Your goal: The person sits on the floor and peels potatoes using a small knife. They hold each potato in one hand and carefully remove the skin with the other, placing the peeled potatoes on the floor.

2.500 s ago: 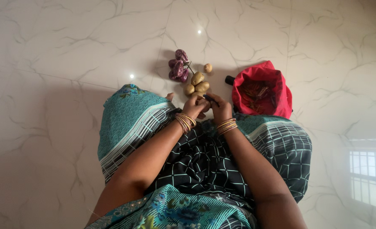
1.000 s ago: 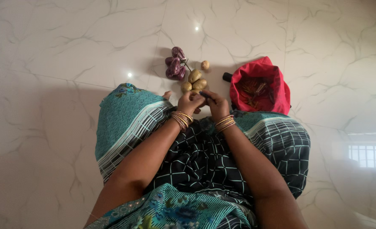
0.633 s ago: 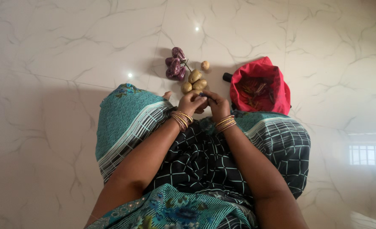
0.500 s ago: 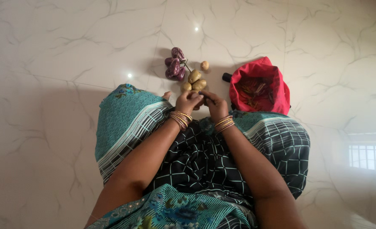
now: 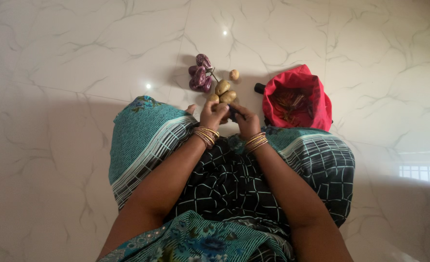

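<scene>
I sit on a white marble floor with my knees spread. My left hand (image 5: 213, 115) is closed around a potato, mostly hidden by the fingers. My right hand (image 5: 246, 119) grips a small dark-handled peeler or knife (image 5: 232, 112) pressed against that potato. Both wrists carry gold bangles. Just beyond my hands lie a few potatoes (image 5: 223, 92) in a small pile, with one small potato (image 5: 234, 74) apart at the back. Several purple striped eggplants (image 5: 200, 73) lie left of them.
A red cloth bag (image 5: 297, 99) stands open at the right of the pile, with reddish vegetables inside and a dark object at its left edge. My teal and black checked garment (image 5: 234, 179) covers my lap. A window reflects in the floor tile at far right.
My hands have shifted slightly up toward the potato pile, and the tool has worked across the held potato. The vegetables and the bag have stayed in place.
</scene>
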